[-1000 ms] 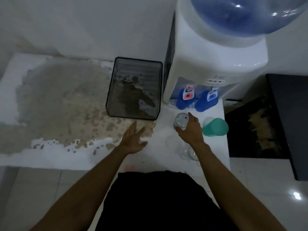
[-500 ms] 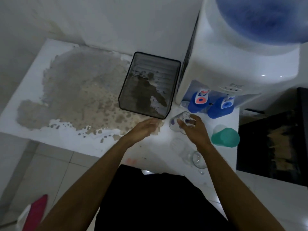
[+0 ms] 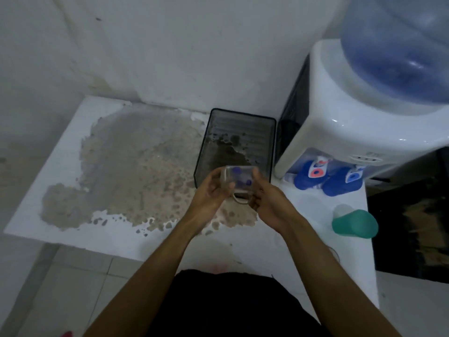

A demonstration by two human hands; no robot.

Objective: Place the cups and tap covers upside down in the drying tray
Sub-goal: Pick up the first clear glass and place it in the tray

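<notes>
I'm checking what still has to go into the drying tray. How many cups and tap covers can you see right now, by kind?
Clear glass mug with blue dots, held by the left hand and right hand: 1
Green plastic cup, lying on its side: 1
Blue tap covers, on the dispenser taps: 2
Total: 4
The drying tray holds none.

Two bare hands hold a clear glass mug (image 3: 237,182) with blue dots in the middle of the frame. The left hand (image 3: 210,194) grips one side and the right hand (image 3: 268,201) grips the other. The mug's handle points down. Just behind it sits a black mesh tray (image 3: 271,144) on a white table (image 3: 60,166) with a big worn brown patch. At the right stands a white water cooler (image 3: 340,122) with two blue tap covers (image 3: 307,182). A green cup (image 3: 356,223) lies on its side at the lower right.
</notes>
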